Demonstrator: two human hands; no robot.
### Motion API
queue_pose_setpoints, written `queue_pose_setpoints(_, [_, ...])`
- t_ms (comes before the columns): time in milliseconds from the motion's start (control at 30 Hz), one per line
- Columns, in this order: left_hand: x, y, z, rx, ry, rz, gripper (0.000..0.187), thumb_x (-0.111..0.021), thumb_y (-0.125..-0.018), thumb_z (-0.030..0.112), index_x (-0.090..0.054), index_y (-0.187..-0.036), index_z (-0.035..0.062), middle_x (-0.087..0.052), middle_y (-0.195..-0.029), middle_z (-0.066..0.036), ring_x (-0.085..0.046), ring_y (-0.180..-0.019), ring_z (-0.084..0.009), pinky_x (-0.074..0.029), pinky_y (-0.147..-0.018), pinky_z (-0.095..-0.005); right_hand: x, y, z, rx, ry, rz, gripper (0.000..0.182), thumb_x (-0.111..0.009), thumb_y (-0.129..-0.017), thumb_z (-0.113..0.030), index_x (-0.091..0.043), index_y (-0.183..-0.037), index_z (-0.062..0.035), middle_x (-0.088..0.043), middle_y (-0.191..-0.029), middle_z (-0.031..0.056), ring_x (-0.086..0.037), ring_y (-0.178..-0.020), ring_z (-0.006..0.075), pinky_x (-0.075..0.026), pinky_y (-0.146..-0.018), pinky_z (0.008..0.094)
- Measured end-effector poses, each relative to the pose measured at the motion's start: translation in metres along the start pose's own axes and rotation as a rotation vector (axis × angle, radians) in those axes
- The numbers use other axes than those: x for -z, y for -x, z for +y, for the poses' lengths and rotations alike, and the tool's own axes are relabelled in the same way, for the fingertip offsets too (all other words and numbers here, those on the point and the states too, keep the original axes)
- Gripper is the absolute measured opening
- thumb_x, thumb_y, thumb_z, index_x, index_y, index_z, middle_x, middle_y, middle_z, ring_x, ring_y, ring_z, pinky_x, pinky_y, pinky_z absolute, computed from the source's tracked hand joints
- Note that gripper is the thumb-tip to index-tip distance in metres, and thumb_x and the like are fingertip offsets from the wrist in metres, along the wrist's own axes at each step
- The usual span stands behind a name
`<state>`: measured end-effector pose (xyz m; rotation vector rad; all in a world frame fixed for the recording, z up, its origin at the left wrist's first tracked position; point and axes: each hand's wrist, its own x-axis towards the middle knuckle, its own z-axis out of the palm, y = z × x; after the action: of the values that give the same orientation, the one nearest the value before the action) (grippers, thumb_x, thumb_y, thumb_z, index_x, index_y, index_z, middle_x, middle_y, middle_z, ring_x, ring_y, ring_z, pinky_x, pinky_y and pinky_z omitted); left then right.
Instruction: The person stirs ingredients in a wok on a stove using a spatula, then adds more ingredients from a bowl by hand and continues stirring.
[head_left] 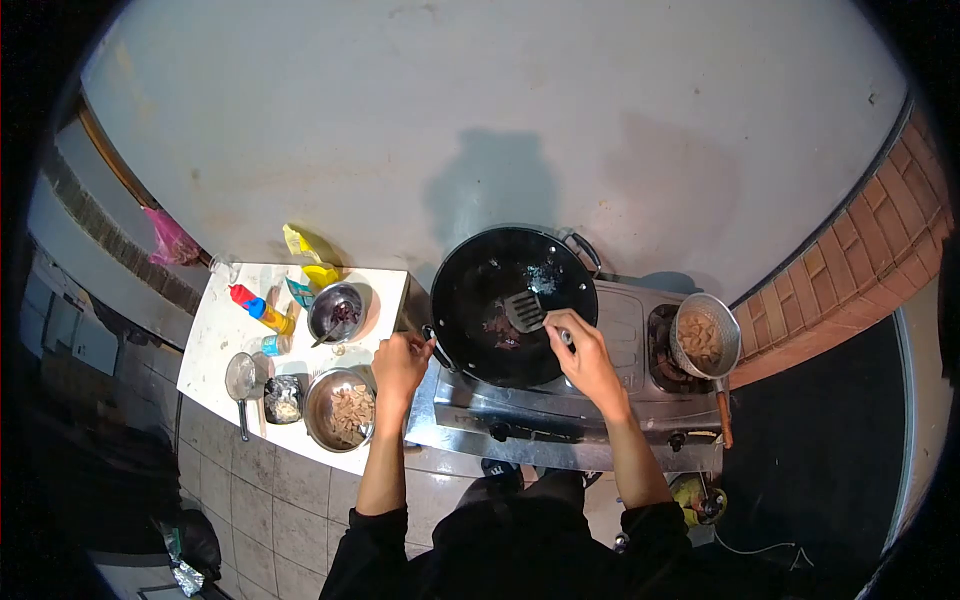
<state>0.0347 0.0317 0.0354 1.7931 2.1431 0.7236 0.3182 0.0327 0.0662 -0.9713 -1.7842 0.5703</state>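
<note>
A large black wok (pixel 470 335) stands on the left side of the steel stove (pixel 625 345), with a little dark reddish food (pixel 503 338) at its bottom. My right hand (pixel 583 360) is closed round the handle of a slotted spatula (pixel 523 311), whose head is inside the wok over the food. At the wok's left side, my left hand (pixel 402 368) is closed beside the wok's left handle (pixel 438 350); its fingertips are too small to show whether they grip it.
On the white table (pixel 215 330) at left stand a bowl of dark food (pixel 337 313), a bowl of pale pieces (pixel 342 409), a strainer (pixel 243 377) and bottles (pixel 270 315). A pan of pale pieces (pixel 703 338) sits on the right burner. A wall (pixel 400 120) rises behind.
</note>
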Motion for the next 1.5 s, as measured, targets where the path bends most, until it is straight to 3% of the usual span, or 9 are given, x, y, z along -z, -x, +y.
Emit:
queue_pose_setpoints(400, [0.000, -0.002, 0.001, -0.006, 0.003, -0.015, 0.027, -0.076, -0.081, 0.031, -0.072, -0.077, 0.0050, -0.068, -0.070, -0.015, -0.068, -0.071, -0.0364, -0.053, -0.065, -0.0442, -0.003, 0.000, -0.007, -0.011, -0.021, -0.036, 0.009, -0.061, -0.090, 0.001, -0.057, -0.098, 0.0045, -0.061, -0.092, 0.0164, -0.062, -0.077, 0.0338, -0.049, -0.068, 0.0343])
queue_pose_setpoints(667, [-0.001, -0.002, -0.004, -0.024, -0.041, -0.027, 0.026, -0.076, -0.081, 0.031, -0.073, -0.077, 0.0052, -0.068, -0.071, -0.016, -0.067, -0.072, -0.0370, -0.053, -0.065, -0.0445, -0.002, -0.001, -0.002, 0.021, 0.000, 0.008, 0.009, -0.061, -0.091, 0.000, -0.057, -0.098, 0.0041, -0.061, -0.092, 0.0157, -0.063, -0.077, 0.0312, -0.050, -0.068, 0.0332])
queue_pose_setpoints(733, [0.000, -0.004, -0.002, 0.035, 0.026, -0.076, 0.027, -0.076, -0.081, 0.032, -0.073, -0.078, 0.0053, -0.068, -0.071, -0.016, -0.067, -0.071, -0.0364, -0.052, -0.065, -0.0441, 0.001, 0.000, -0.003, -0.056, 0.001, 0.013, 0.009, -0.061, -0.091, 0.000, -0.057, -0.097, 0.0040, -0.061, -0.092, 0.0158, -0.062, -0.075, 0.0328, -0.050, -0.067, 0.0339])
queue_pose_setpoints(867, [-0.001, -0.004, -0.005, 0.035, 0.066, -0.085, 0.028, -0.076, -0.080, 0.033, -0.073, -0.078, 0.0049, -0.068, -0.070, -0.016, -0.067, -0.070, -0.0359, -0.052, -0.064, -0.0432, -0.005, 0.005, -0.009, 0.003, 0.009, -0.027, 0.009, -0.061, -0.090, 0.000, -0.057, -0.097, 0.0041, -0.062, -0.092, 0.0161, -0.063, -0.077, 0.0355, -0.050, -0.066, 0.0357])
queue_pose_setpoints(1067, [-0.003, -0.001, -0.009, -0.050, 0.063, 0.018, 0.031, -0.077, -0.079, 0.033, -0.072, -0.078, 0.0026, -0.066, -0.067, -0.015, -0.066, -0.067, -0.0348, -0.051, -0.062, -0.0424, 0.006, 0.006, -0.006, -0.005, 0.066, 0.105, 0.008, -0.061, -0.090, 0.000, -0.056, -0.096, 0.0039, -0.061, -0.093, 0.0169, -0.063, -0.076, 0.0359, -0.050, -0.066, 0.0364])
queue_pose_setpoints(1133, [-0.002, -0.002, -0.009, -0.084, 0.052, 0.012, 0.036, -0.078, -0.080, 0.032, -0.071, -0.078, -0.0029, -0.066, -0.065, -0.018, -0.067, -0.062, -0.0317, -0.049, -0.060, -0.0384, 0.003, 0.006, 0.004, -0.053, 0.066, 0.111, 0.008, -0.061, -0.090, 0.001, -0.056, -0.096, 0.0039, -0.061, -0.092, 0.0173, -0.062, -0.075, 0.0354, -0.050, -0.065, 0.0369])
queue_pose_setpoints(1267, [0.003, -0.001, -0.008, -0.066, 0.051, -0.034, 0.036, -0.078, -0.080, 0.032, -0.071, -0.078, -0.0033, -0.063, -0.061, -0.017, -0.062, -0.055, -0.0286, -0.047, -0.056, -0.0372, 0.005, -0.002, 0.013, -0.073, 0.109, 0.211, 0.009, -0.064, -0.088, -0.001, -0.057, -0.093, 0.0035, -0.061, -0.086, 0.0178, -0.061, -0.070, 0.0353, -0.049, -0.062, 0.0376])
queue_pose_setpoints(1333, [0.002, 0.000, -0.014, -0.154, 0.139, -0.019, 0.036, -0.078, -0.081, 0.031, -0.071, -0.079, -0.0038, -0.061, -0.058, -0.015, -0.057, -0.051, -0.0250, -0.044, -0.054, -0.0358, 0.012, -0.011, 0.012, -0.081, 0.171, 0.293, 0.011, -0.066, -0.087, -0.003, -0.057, -0.087, 0.0033, -0.060, -0.077, 0.0186, -0.059, -0.064, 0.0365, -0.046, -0.058, 0.0392])
queue_pose_setpoints(1500, [0.009, 0.003, -0.008, -0.079, 0.174, -0.113, 0.035, -0.078, -0.081, 0.031, -0.072, -0.080, -0.0042, -0.061, -0.058, -0.016, -0.058, -0.052, -0.0242, -0.044, -0.054, -0.0352, 0.026, -0.042, 0.018, -0.167, 0.252, 0.245, 0.020, -0.065, -0.088, -0.007, -0.052, -0.079, 0.0046, -0.054, -0.069, 0.0215, -0.053, -0.062, 0.0413, -0.041, -0.056, 0.0429])
